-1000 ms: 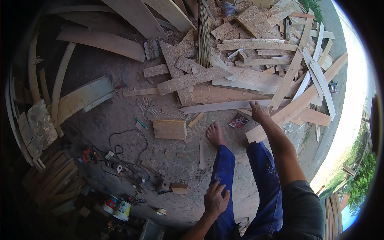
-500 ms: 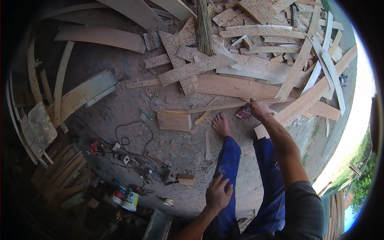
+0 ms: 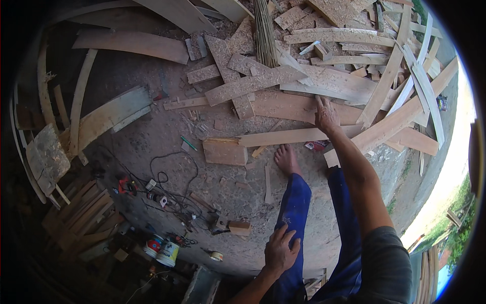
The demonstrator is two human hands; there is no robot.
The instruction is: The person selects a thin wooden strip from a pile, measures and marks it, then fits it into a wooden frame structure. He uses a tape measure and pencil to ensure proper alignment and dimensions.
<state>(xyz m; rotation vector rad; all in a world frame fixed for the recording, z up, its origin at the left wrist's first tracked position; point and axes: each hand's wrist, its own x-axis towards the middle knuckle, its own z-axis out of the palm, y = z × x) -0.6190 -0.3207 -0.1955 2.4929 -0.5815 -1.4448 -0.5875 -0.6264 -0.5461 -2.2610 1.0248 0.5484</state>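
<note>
My right hand [image 3: 327, 117] reaches forward with its fingers stretched out, holding nothing. It is over a long reddish board [image 3: 283, 106] lying on the floor; whether the fingertips touch it I cannot tell. Just below the hand, a narrow pale plank [image 3: 283, 137] shows its broad face, its left end by a short wooden block [image 3: 225, 152] and its right part passing behind my wrist. My left hand [image 3: 282, 249] rests on the left leg of my blue trousers [image 3: 295, 202], fingers apart.
Beyond the planks lie heaped offcuts [image 3: 344, 35] with shavings and a bundle of thin sticks [image 3: 265, 35]. My bare foot [image 3: 287, 159] is near the plank. To the left are tangled cables [image 3: 195, 172], a green pencil [image 3: 189, 143], a red tool [image 3: 127, 186] and a white bucket [image 3: 167, 253].
The narrow plank was edge-on with my right hand at it; now its broad face shows. My right hand has moved off it, farther away. The left hand stays on my leg.
</note>
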